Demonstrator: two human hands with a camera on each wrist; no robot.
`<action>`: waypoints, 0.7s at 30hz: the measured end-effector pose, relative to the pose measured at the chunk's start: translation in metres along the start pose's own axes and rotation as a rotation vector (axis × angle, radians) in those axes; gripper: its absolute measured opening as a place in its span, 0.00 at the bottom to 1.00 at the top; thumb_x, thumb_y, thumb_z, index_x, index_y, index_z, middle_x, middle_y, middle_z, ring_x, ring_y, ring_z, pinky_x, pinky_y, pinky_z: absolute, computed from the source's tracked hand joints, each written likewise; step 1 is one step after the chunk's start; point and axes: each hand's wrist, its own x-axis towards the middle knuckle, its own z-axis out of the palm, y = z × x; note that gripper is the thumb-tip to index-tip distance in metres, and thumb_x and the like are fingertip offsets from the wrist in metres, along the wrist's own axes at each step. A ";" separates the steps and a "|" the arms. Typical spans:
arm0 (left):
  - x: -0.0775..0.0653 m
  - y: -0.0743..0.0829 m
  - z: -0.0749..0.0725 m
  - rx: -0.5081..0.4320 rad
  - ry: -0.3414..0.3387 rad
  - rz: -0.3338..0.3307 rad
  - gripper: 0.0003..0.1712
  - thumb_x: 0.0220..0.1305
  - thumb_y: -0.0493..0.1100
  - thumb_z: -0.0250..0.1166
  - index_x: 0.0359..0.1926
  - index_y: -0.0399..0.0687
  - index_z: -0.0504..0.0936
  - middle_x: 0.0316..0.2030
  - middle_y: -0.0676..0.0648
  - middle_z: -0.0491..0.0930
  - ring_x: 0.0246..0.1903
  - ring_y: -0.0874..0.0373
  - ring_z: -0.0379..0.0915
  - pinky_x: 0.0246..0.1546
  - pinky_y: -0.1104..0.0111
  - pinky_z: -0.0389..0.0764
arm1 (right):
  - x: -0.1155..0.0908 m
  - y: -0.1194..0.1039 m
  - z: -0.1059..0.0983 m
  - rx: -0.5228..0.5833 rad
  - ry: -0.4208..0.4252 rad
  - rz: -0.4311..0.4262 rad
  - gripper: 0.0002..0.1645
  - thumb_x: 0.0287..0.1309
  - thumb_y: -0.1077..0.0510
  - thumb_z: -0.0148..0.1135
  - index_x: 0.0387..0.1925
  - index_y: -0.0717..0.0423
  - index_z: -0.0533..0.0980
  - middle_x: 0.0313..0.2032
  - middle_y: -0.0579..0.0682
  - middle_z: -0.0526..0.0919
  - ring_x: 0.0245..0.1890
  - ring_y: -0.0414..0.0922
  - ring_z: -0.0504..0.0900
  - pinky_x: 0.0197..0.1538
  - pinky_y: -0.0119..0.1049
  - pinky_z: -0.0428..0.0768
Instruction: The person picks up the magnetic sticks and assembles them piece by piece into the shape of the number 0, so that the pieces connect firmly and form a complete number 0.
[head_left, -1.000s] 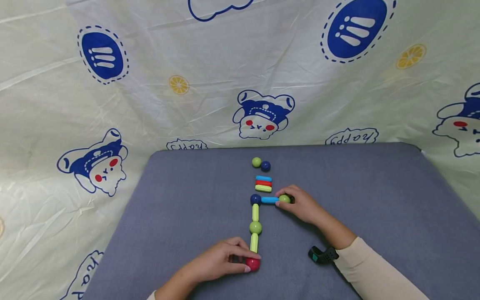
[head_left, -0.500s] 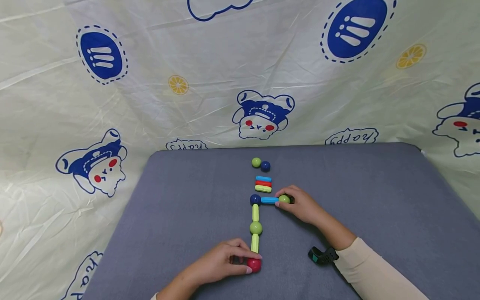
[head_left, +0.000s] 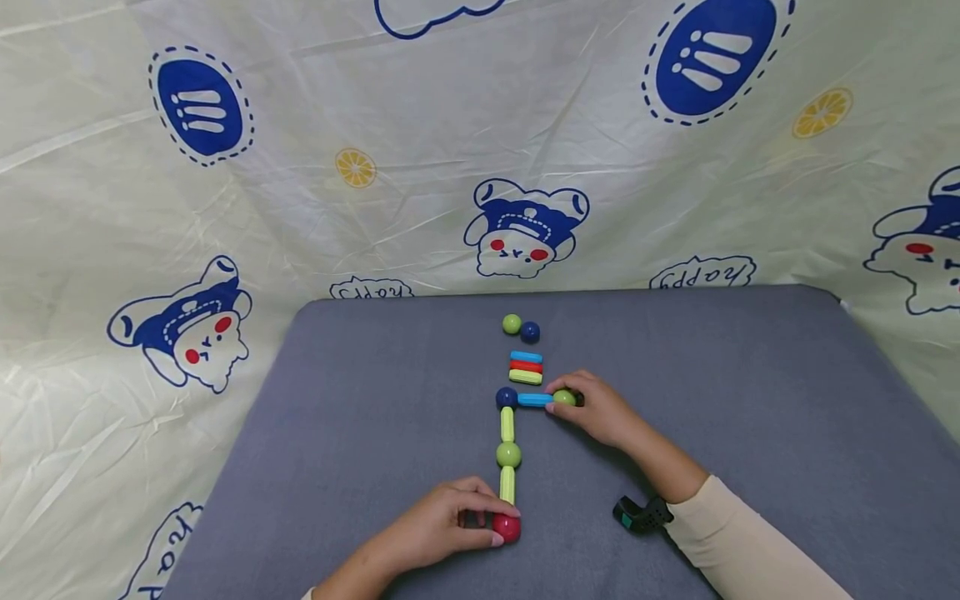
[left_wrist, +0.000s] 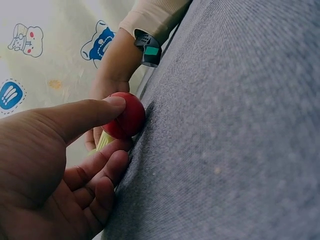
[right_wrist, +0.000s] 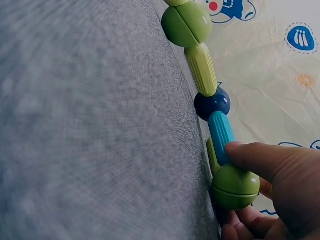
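Observation:
A chain of balls and sticks lies on the grey cloth. From the near end it runs red ball (head_left: 507, 527), yellow-green stick (head_left: 507, 483), green ball (head_left: 508, 454), another yellow-green stick (head_left: 507, 424) and dark blue ball (head_left: 507, 397). There it turns right into a light blue stick (right_wrist: 221, 136) ending in a second green ball (right_wrist: 235, 187). My left hand (head_left: 442, 521) pinches the red ball between thumb and fingers. My right hand (head_left: 596, 408) grips the far end of the blue stick, thumb (right_wrist: 252, 155) along it, with the end ball inside the curled fingers.
Beyond the chain lie three loose sticks side by side, blue, red (head_left: 527, 367) and yellow-green. Farther back sit a loose green ball (head_left: 512, 324) and a dark blue one (head_left: 530, 332). A black wrist strap (head_left: 642, 515) hangs at the right wrist. A printed curtain (head_left: 420, 225) backs the table.
The chain's far corner and my right hand have shifted slightly left. Both hands keep the same hold, and the loose pieces stay in place.

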 end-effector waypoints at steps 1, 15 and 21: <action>0.000 0.000 0.000 0.006 0.003 -0.002 0.16 0.63 0.51 0.72 0.53 0.66 0.87 0.43 0.60 0.80 0.33 0.70 0.71 0.32 0.77 0.77 | 0.000 0.000 0.000 0.001 -0.001 0.002 0.10 0.64 0.55 0.69 0.46 0.49 0.84 0.50 0.55 0.81 0.50 0.51 0.78 0.55 0.50 0.75; -0.001 -0.001 0.002 0.023 0.043 0.000 0.15 0.63 0.50 0.73 0.51 0.66 0.88 0.40 0.59 0.79 0.29 0.71 0.69 0.30 0.77 0.76 | 0.014 -0.010 -0.001 -0.029 -0.011 0.001 0.13 0.64 0.55 0.68 0.48 0.52 0.83 0.49 0.56 0.80 0.47 0.50 0.77 0.52 0.49 0.76; 0.000 -0.002 0.001 0.017 0.050 -0.002 0.16 0.63 0.50 0.72 0.52 0.66 0.88 0.41 0.59 0.79 0.31 0.71 0.70 0.31 0.76 0.77 | 0.025 -0.018 -0.003 -0.070 0.018 -0.030 0.11 0.64 0.57 0.68 0.47 0.54 0.84 0.47 0.56 0.81 0.46 0.51 0.79 0.51 0.52 0.79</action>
